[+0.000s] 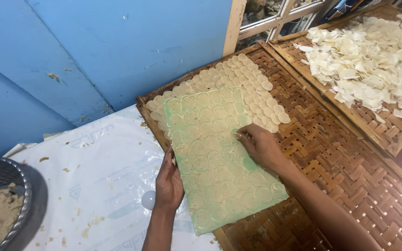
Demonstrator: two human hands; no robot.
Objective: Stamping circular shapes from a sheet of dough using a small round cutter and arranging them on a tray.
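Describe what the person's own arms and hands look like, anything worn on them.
Both forearms are bare, with no sleeves in view. The left hand and right hand wear no gloves, and no rings, watch or bracelets can be seen. Fingernails look short and unpainted.

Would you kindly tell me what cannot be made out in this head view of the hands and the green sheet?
- Green sheet: its underside and the woven tray beneath are hidden by the sheet itself.
- Left hand: fingertips curl under the sheet's edge, out of sight.
- Right hand: the palm covers the discs below it.
- Metal bowl: cut off by the left and bottom edges.
- Second tray: cut off by the right edge.
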